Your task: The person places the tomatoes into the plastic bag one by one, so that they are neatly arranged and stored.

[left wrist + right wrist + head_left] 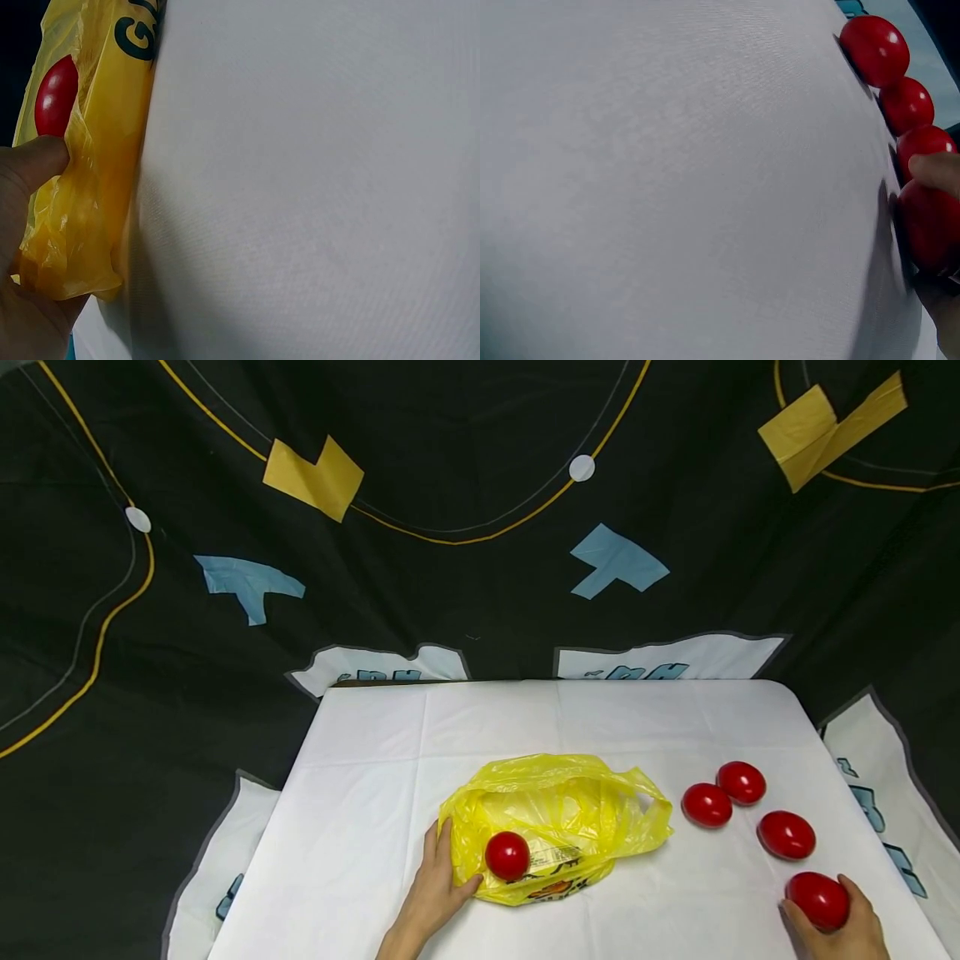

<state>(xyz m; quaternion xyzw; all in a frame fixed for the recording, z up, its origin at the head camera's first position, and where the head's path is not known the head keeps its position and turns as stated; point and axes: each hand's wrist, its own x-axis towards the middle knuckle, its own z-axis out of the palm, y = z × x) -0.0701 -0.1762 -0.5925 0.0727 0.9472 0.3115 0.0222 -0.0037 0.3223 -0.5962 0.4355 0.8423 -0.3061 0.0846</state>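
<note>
A yellow plastic bag [555, 793] lies on the table with its mouth spread, and one smooth, glossy red ball [507, 857] sits inside it. At the bag's left end my left hand [435, 889] grips the plastic between thumb and fingers; the left wrist view shows the thumb [45, 157] over the film, close to the ball inside. On the right, my right hand [847, 935] holds another red ball [817, 900] with thumb and fingers around its sides. In the right wrist view that held ball [930, 225] is low over the white cloth.
Three more red balls, a near one [786, 835], a middle one [707, 805] and a far one [742, 782], rest on the white-covered table [360, 727] right of the bag. A dark patterned cloth [465, 593] hangs behind the table.
</note>
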